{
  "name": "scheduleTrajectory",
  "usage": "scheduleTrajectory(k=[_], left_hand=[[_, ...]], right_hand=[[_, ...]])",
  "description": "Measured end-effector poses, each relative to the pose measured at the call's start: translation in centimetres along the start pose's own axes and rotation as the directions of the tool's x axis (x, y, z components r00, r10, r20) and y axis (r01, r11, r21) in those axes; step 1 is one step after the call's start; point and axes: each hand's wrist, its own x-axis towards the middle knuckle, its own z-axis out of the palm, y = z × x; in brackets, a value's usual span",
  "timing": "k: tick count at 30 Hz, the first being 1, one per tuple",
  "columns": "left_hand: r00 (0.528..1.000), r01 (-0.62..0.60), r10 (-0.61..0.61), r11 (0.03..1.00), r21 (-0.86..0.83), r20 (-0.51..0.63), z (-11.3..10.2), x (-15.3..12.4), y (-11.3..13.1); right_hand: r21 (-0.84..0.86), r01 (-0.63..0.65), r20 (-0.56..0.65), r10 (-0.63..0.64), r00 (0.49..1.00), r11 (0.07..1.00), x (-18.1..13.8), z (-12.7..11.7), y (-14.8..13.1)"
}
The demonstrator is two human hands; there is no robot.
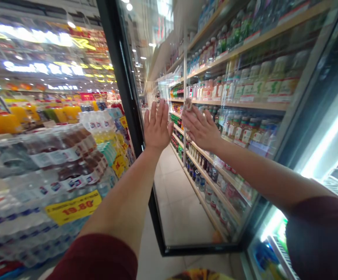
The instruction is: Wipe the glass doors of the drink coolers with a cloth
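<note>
An open glass cooler door with a black frame stands in front of me. My left hand is raised with its fingers stretched out and its palm toward the glass. My right hand is also against the glass, fingers extended, pressing a small crumpled cloth or paper under the fingertips. Through the glass I see shelves of bottled drinks running down the aisle.
Stacked packs of bottled water and drinks with a yellow price tag stand at the left. The lit cooler interior is at the right. A tiled floor aisle shows through the door.
</note>
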Motion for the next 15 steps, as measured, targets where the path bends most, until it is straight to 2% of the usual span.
scheduleTrajectory(k=[2, 4, 7, 9, 12, 13, 15], left_hand=[[1.000, -0.009, 0.009, 1.000, 0.019, -0.003, 0.1, 0.0, -0.1], [1.000, -0.014, 0.015, 0.999, 0.030, -0.012, 0.2, -0.1, -0.2], [0.999, -0.022, 0.023, 0.999, 0.038, -0.027, 0.3, -0.1, -0.3], [0.999, -0.029, 0.031, 0.999, 0.043, -0.034, 0.3, -0.1, -0.2], [0.999, -0.035, 0.036, 0.999, 0.039, -0.040, 0.3, -0.1, -0.2], [0.998, -0.035, 0.036, 0.999, 0.037, -0.042, 0.3, -0.1, -0.2], [0.999, -0.031, 0.033, 0.999, 0.036, -0.044, 0.3, -0.2, -0.2]], right_hand=[[0.021, 0.071, 0.010, -0.071, 0.997, 0.997, -0.1, 0.0, 0.4], [0.016, -0.039, -0.057, 0.040, 0.998, 0.999, 0.3, -0.3, 1.6], [0.002, -0.246, -0.180, 0.243, 0.953, 0.969, 0.5, -0.3, 2.6], [-0.011, -0.200, -0.161, 0.196, 0.967, 0.980, -0.2, -0.1, 2.1], [-0.011, 0.033, -0.015, -0.033, 0.999, 0.999, -1.5, 0.0, 1.3], [-0.006, 0.057, 0.006, -0.057, 0.998, 0.998, -1.6, -0.1, 1.4], [-0.002, -0.050, -0.041, 0.050, 0.998, 0.999, -1.5, -0.5, 2.3]])
